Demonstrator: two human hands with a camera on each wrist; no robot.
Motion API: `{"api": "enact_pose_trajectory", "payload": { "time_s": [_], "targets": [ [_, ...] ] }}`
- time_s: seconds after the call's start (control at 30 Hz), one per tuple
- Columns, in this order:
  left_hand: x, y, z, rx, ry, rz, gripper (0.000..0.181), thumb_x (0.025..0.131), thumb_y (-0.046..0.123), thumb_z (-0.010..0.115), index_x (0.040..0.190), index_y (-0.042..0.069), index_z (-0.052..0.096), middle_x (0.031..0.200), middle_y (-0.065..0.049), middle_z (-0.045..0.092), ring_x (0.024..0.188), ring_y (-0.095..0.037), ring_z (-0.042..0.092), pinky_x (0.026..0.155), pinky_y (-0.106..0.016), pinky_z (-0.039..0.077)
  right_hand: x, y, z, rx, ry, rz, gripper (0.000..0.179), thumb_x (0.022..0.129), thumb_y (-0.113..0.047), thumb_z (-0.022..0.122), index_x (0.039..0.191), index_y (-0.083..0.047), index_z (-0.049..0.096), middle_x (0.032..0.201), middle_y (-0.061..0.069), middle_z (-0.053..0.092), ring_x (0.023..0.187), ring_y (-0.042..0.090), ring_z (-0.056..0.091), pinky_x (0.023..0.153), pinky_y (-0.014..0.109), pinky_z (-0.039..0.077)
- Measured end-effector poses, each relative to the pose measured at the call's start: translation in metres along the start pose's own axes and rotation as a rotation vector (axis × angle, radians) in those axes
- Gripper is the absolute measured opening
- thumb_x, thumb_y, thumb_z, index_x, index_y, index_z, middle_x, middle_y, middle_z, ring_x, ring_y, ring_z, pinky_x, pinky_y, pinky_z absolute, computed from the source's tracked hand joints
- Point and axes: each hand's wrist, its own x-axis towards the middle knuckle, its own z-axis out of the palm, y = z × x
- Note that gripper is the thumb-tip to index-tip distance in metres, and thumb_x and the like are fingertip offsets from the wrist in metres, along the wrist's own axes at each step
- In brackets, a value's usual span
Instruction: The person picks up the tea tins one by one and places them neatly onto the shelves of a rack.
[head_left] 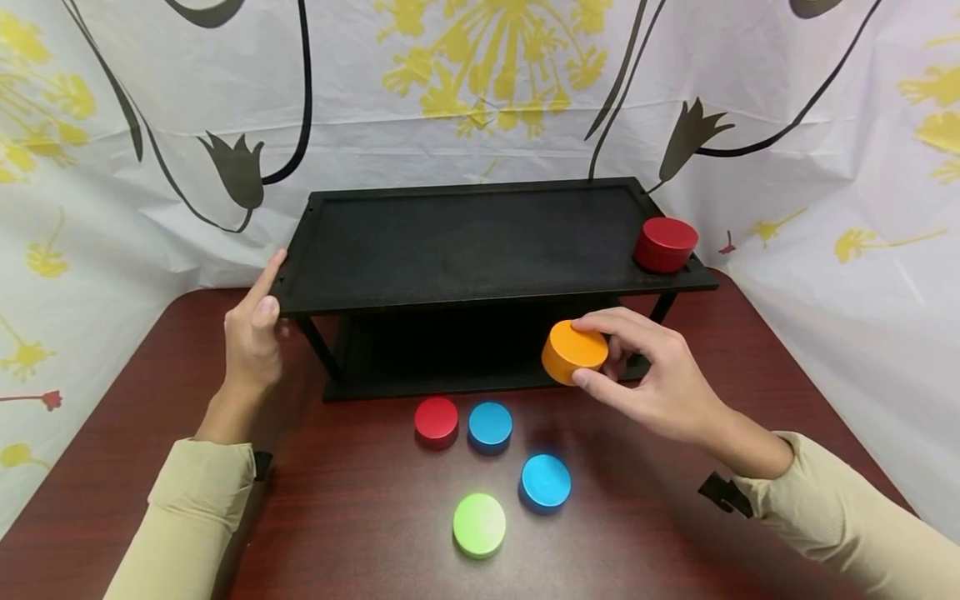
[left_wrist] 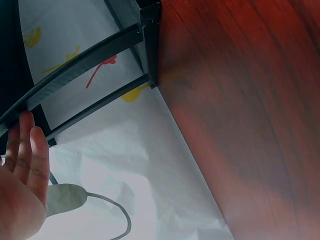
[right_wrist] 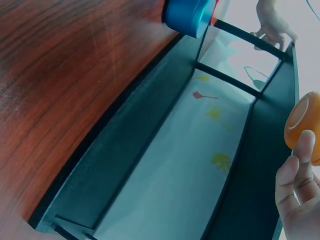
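In the head view my right hand (head_left: 648,371) pinches an orange round disc (head_left: 575,352) between thumb and fingers, just in front of the black two-tier shelf's (head_left: 465,242) front edge. The right wrist view also shows the orange disc (right_wrist: 306,127) above the fingertips. My left hand (head_left: 255,342) touches the shelf's left end, and its fingers look straight in the left wrist view. A dark red disc (head_left: 666,245) sits on the upper tier's right front corner. On the table lie a red disc (head_left: 437,422), two blue discs, one (head_left: 491,427) beside it, another (head_left: 545,482) nearer, and a green disc (head_left: 479,524).
The dark reddish wooden table (head_left: 337,517) carries the shelf. Shelf legs (head_left: 318,346) stand between the upper tier and the lower tier (head_left: 450,383). A white patterned sheet (head_left: 465,92) hangs behind and at both sides.
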Motion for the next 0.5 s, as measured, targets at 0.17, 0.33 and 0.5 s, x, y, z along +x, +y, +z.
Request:
{"api": "enact_pose_trajectory", "payload": {
  "time_s": [0.17,0.33,0.5],
  "targets": [
    [0.002,0.002,0.0,-0.016,-0.006,-0.008,0.057,0.095,0.045,0.032,0.141,0.023,0.059,0.05,0.003,0.047,0.051,0.003,0.043,0.056,-0.018,0.034,0.004,-0.004,-0.004,-0.012,0.041,-0.031,0.057,0.072,0.005,0.082,0.125,-0.01,0.067,0.115,0.0,0.064,0.072,0.01,0.052,0.061,0.023,0.045],
    [0.001,0.001,0.0,-0.023,-0.001,-0.009,0.059,0.096,0.047,0.033,0.141,0.02,0.06,0.051,0.01,0.045,0.051,0.003,0.043,0.056,-0.017,0.034,0.008,-0.007,-0.006,-0.027,0.086,-0.032,0.058,0.071,0.006,0.082,0.126,-0.008,0.067,0.115,0.001,0.064,0.069,0.009,0.053,0.059,0.021,0.046],
    [-0.001,-0.002,0.001,-0.018,0.003,-0.001,0.06,0.097,0.048,0.033,0.14,0.016,0.06,0.052,0.014,0.044,0.052,0.004,0.042,0.056,-0.017,0.033,0.011,-0.01,-0.009,-0.042,0.122,-0.01,0.057,0.072,0.006,0.082,0.125,-0.009,0.067,0.111,-0.001,0.063,0.065,0.008,0.052,0.056,0.021,0.044]
  ]
}}
